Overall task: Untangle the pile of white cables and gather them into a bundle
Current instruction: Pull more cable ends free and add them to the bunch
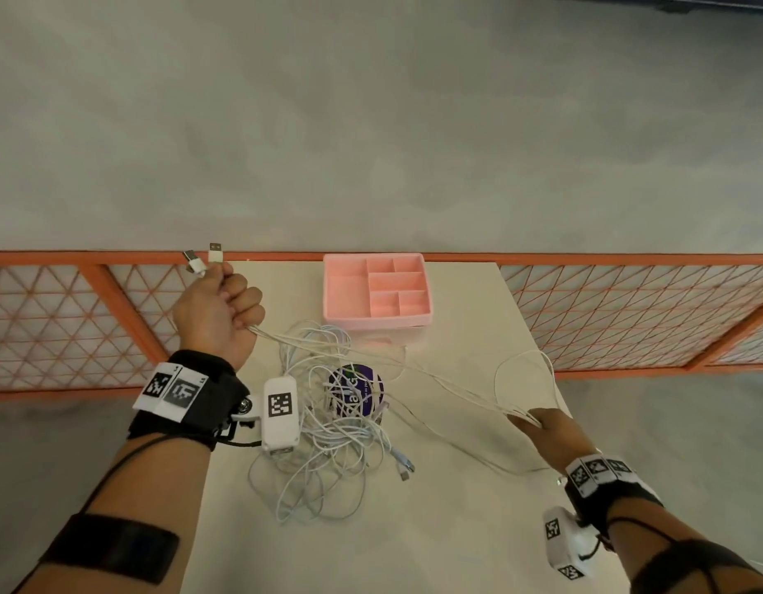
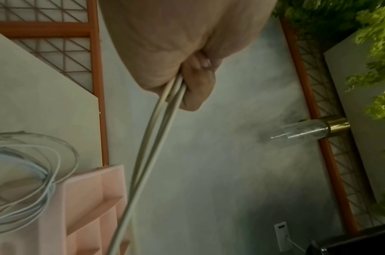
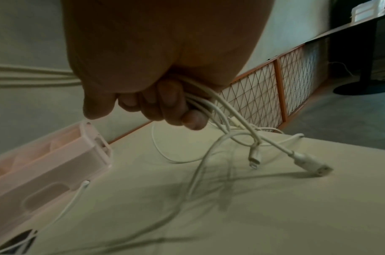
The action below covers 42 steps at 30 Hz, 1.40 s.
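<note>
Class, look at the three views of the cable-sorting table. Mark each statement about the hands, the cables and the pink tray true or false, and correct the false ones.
1. The left hand grips cables with two USB plugs sticking up past its fingers. True.
2. The right hand is open and holds nothing. False: its fingers are curled round several white cable strands.
3. The pink tray holds coiled cables in its compartments. False: the compartments show no cables.
4. A tangled pile of cables lies on the table between the hands. True.
5. Strands stretch from one hand to the other. True.
</note>
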### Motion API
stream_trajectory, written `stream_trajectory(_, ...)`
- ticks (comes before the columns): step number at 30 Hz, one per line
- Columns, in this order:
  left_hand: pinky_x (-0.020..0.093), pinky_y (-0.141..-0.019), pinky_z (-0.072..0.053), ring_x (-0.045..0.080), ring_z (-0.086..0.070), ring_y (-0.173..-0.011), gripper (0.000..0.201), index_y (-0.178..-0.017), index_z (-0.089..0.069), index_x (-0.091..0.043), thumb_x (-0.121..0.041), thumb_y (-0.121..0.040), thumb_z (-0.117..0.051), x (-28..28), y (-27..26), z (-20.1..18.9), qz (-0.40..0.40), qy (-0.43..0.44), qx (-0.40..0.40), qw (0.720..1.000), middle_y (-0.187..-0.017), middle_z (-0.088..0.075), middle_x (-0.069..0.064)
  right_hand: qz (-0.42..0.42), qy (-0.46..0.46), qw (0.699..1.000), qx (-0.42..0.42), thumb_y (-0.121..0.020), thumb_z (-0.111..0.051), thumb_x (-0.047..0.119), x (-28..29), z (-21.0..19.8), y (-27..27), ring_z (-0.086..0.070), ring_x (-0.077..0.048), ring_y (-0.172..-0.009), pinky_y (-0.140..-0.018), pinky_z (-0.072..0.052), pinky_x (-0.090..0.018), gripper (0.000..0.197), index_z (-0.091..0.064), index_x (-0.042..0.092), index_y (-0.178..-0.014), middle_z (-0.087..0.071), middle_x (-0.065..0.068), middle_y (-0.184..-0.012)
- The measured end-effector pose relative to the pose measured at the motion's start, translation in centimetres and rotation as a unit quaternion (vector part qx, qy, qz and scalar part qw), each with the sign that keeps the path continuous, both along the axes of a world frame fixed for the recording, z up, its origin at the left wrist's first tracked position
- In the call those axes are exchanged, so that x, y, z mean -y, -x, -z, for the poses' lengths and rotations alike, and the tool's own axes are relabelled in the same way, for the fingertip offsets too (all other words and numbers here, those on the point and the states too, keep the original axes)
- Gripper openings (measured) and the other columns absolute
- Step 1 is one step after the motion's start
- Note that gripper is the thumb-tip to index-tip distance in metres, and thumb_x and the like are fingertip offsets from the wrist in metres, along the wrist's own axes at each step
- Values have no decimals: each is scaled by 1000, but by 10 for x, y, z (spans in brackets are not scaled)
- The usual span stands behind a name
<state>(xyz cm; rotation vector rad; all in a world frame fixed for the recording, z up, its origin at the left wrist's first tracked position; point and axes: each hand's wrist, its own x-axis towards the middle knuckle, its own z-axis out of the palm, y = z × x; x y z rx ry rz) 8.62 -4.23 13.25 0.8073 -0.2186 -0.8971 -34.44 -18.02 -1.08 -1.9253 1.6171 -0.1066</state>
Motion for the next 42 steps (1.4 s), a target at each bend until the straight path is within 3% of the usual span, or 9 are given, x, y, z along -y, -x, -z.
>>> stream_trajectory(4,17,-33,-14,3,-21,-38,34,-76,-47,-20,-24,-107,-32,5,8,4,15,-31,25,999,-50,-29,-11,38,9,993,112,-92,-62,43,9,-13,-14,-35,-16,-45,-55,-32,-29,48,-41,17,-58,-35,6,-45)
stream_trajectory(9,17,-33,-15,4,-21,-38,34,-77,-48,-20,-24,-107,-32,6,12,16,24,-76,40,996,-51,-30,-10,131,97,967,199,-93,-62,27,36,-43,-7,-47,-24,-53,-59,-39,-34,40,-49,0,-66,-49,-13,-54)
stream_trajectory(18,17,-35,-13,4,-21,-37,34,-78,-48,-20,-25,-107,-32,6,6,26,14,-93,32,995,-49,-30,-10,143,-7,989,37,-97,-58,30,21,14,56,-60,-28,-64,-62,-42,-29,39,-66,5,-67,-68,-11,-69)
stream_trajectory(25,16,-35,-14,3,-21,-37,33,-78,-49,-19,-25,-107,-33,14,15,29,45,-110,49,992,-49,-30,-10,59,-67,980,-178,-90,-64,35,-21,65,86,-65,-30,-95,-73,-40,-26,33,-48,31,-61,-63,-5,-90)
stream_trajectory(28,15,-35,-15,3,-22,-38,33,-79,-51,-18,-25,-107,-34,18,28,31,83,-124,62,987,-50,-31,-10,59,-84,979,-175,-83,-72,32,-22,64,87,-67,-28,-94,-71,-42,-26,29,-52,32,-61,-59,4,-74)
stream_trajectory(32,13,-34,-16,3,-22,-38,32,-81,-52,-16,-23,-107,-34,20,45,34,152,-146,70,975,-50,-30,-10,-20,-161,969,-184,-53,-79,57,-13,53,90,-61,-19,-107,-93,-47,-31,44,-58,39,-88,-65,6,-108)
stream_trajectory(34,13,-34,-16,3,-22,-37,32,-82,-52,-15,-23,-107,-34,19,53,37,180,-160,74,968,-50,-29,-9,-63,-189,967,-160,-45,-77,65,-8,35,81,-55,-15,-114,-101,-42,-33,76,-56,36,-113,-58,10,-120)
stream_trajectory(36,12,-33,-16,3,-21,-37,31,-83,-52,-14,-23,-107,-35,17,60,42,203,-173,71,961,-50,-29,-9,-75,-197,970,-121,-63,-82,57,-1,14,65,-49,-11,-117,-105,-37,-32,74,-51,32,-125,-51,14,-123)
stream_trajectory(42,12,-33,-16,3,-21,-37,30,-84,-51,-14,-23,-108,-35,8,74,51,236,-209,56,948,-51,-28,-8,37,-97,977,187,-81,-48,72,11,-28,-13,-60,-15,-107,-93,-38,-34,56,-69,27,-107,-70,8,-109)
